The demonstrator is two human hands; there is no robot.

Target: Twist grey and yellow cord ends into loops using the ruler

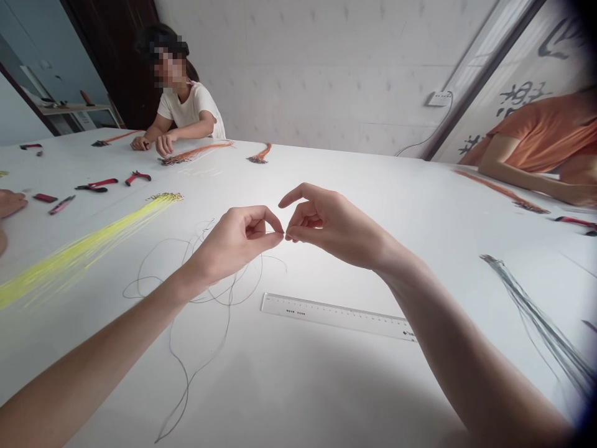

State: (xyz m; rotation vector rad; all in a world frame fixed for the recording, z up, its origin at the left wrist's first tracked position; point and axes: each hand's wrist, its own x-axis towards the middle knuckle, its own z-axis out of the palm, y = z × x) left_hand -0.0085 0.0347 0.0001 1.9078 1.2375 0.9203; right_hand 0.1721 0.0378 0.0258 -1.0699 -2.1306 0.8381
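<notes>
Pinches a thin grey cord [229, 303] between thumb and forefinger of the left hand [240, 233]. Closes thumb and fingertip of the right hand [336, 227] on what seems the same cord, just beside, with the forefinger raised clear; too small there to tell more. Leaves the rest of the cord in loose loops on the white table [289, 386], around and below the left hand. Has a clear ruler [336, 316] lying nearer, with one end hidden by the right arm [443, 330]. Has yellow cords [93, 249] bundled to the left and grey-green cords [527, 298] bundled to the right. Shows red-handled pliers [138, 178] farther off, near a person in white [212, 109] touching orange cords [198, 151].
</notes>
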